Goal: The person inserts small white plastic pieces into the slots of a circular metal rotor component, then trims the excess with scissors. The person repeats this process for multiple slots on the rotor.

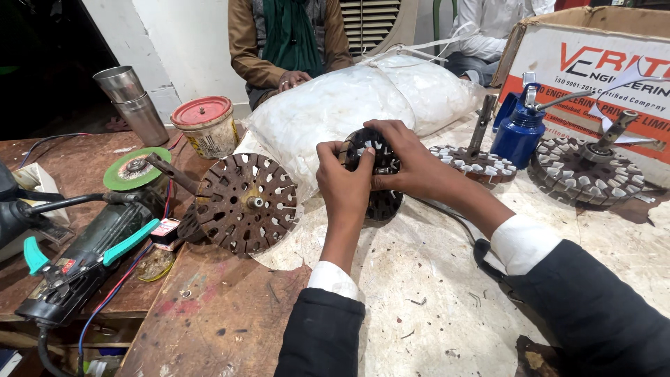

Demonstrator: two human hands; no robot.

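**Head view: both hands clamped on a slotted motor core**

Head camera looks down and it's all happening at the middle of the bench: a dark round motor core (373, 174), slotted around its rim with pale strips in the slots, stands on edge on the worn white sheet (433, 279). The left hand (343, 185) grips its left edge, fingers curled tight over the rim. The right hand (412, 164) wraps over the top and right side, fingertips pressing into the slots. Both hands are closed on it, dark sleeves and white cuffs trailing back toward the near edge.

Just left of it, a rusty perforated disc (246, 202) stands on its shaft. Directly behind, touching distance, a bulging white plastic sack (335, 105) lies across the table. Right of the hands, a flat wound core (474, 162) lies with a metal bar rising from it, then a blue oil can (520, 129), then another wound core (583, 171) in front of a cardboard box (593, 49).

Far left now: an angle grinder (91, 251) with a green disc, a red-lidded tub (206, 126) and stacked steel cups (132, 101). Two seated people (289, 42) at the far side.
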